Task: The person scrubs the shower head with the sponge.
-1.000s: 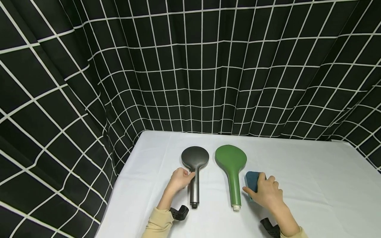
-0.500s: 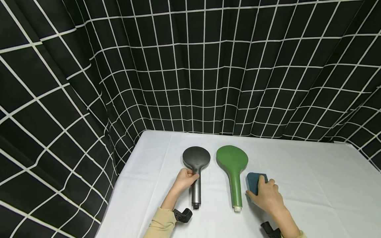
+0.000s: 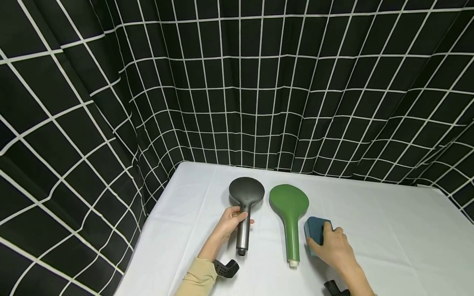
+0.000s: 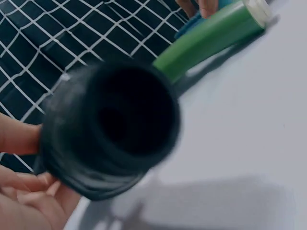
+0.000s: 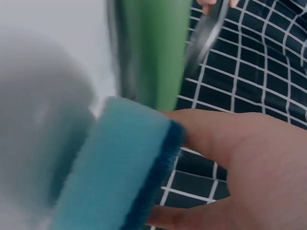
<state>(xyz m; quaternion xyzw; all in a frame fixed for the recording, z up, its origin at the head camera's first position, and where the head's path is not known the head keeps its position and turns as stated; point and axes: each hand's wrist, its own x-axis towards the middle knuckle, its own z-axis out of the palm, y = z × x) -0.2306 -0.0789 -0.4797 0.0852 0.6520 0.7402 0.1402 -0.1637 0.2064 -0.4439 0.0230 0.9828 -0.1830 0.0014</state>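
My left hand (image 3: pixel 226 225) grips the neck of a dark grey handheld shower head (image 3: pixel 246 191), thumb on top, a fingertip showing past the far side. Its hollow dark connector end (image 4: pixel 136 115) faces the camera in the left wrist view. To its right lies a green handheld shower head (image 3: pixel 289 201) with a white connector tip (image 3: pixel 293 264). My right hand (image 3: pixel 336 248) holds a blue sponge (image 3: pixel 316 230) beside the green handle. In the right wrist view, thumb and finger pinch the sponge (image 5: pixel 112 167), light blue foam with a darker scouring layer.
A white cloth (image 3: pixel 200 197) covers the table. Black curtains with a white grid (image 3: pixel 259 102) rise behind it and along both sides. A black camera mount (image 3: pixel 226 269) sits at the left wrist, another (image 3: pixel 335 287) at the right.
My left hand has closed round the grey shower head's neck and raised it slightly off the cloth. My right hand stays at the sponge, and the green shower head lies where it was.
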